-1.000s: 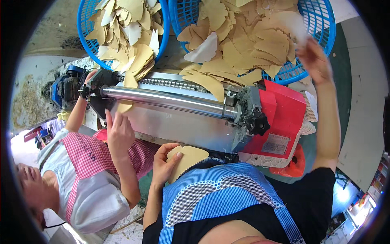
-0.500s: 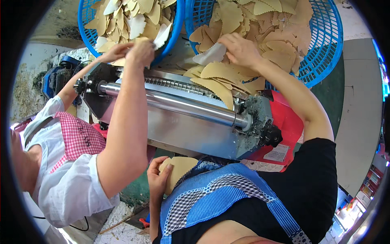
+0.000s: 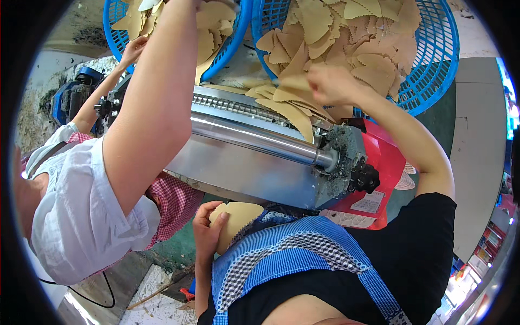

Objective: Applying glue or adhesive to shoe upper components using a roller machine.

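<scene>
Close to the blue apron, my left hand (image 3: 209,228) grips a flat tan piece with a scalloped edge (image 3: 238,218), thumb on its face. My right hand (image 3: 337,85), fingers drawn together, is above loose tan pieces behind the machine. A motion-blurred tan piece (image 3: 294,84) is at its fingertips and appears pinched there. Under it, a stack of scalloped pieces (image 3: 295,115) lies against the back of the roller machine (image 3: 254,138), one of them hanging down to its right end.
Two blue plastic baskets, the left (image 3: 246,32) and the right (image 3: 445,65), hold many cut pieces. A co-worker's arm (image 3: 157,108) reaches across the machine's left part to the left basket. A dark knob (image 3: 364,179) juts from the machine's right end, beside a red panel (image 3: 385,157).
The whitish piece at my right hand is gone from there; a blurred tan one shows instead, and the hand is slightly right and lower. The co-worker's near arm has reached farther over the left basket.
</scene>
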{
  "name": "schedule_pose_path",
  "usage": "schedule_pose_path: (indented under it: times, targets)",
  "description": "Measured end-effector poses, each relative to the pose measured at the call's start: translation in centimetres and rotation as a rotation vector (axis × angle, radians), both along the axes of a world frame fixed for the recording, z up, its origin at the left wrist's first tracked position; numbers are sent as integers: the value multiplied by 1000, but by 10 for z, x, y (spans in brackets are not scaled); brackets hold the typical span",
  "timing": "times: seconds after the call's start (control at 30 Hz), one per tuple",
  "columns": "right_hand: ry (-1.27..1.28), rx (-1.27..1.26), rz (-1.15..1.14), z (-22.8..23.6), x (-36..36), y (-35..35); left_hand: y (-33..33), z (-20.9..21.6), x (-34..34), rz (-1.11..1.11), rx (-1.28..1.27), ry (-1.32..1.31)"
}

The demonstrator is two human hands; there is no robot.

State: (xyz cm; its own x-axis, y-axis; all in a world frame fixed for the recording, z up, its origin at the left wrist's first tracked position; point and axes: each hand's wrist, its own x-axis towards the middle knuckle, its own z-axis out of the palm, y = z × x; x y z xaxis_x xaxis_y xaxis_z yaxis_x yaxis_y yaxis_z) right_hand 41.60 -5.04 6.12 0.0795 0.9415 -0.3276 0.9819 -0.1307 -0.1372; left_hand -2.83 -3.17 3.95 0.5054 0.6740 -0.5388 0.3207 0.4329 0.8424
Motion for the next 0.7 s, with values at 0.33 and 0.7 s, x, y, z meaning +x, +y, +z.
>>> schedule_pose_path:
  times: [0.33, 0.7]
  targets:
    - [671, -240, -217, -18, -11, 5, -5, 6, 4, 19, -50, -36]
    - [267, -209, -348, -50, -13, -9, -5, 7, 3, -2, -48, -26]
